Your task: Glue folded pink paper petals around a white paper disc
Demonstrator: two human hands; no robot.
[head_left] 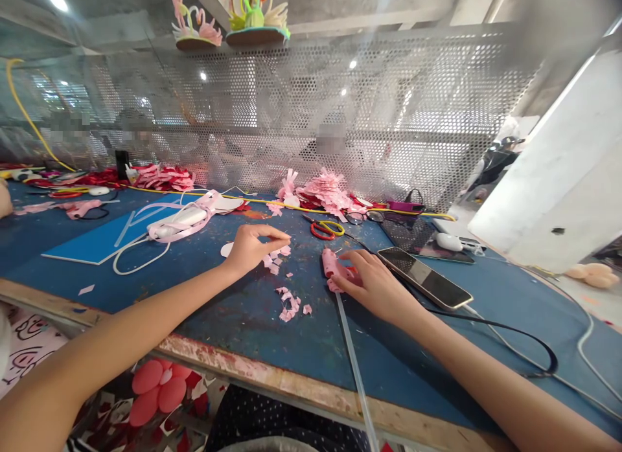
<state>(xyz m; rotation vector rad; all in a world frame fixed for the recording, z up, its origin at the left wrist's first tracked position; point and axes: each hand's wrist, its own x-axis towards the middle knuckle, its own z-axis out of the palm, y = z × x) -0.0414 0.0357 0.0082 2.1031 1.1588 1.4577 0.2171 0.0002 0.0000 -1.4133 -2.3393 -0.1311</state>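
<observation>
Left hand [253,246] pinches over pink scraps [275,258]; right hand [376,285] grips a pink roll [332,265] on a clear stick [354,368] overhanging the bench's [253,316] near edge, phone [424,277] just beside.

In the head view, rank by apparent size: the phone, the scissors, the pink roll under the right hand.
1. Phone, clearly largest.
2. Scissors with red and yellow handles.
3. Pink roll, partly covered by the right hand.
Scissors lie farther from the camera, so ranks two and three are unsure.
</observation>
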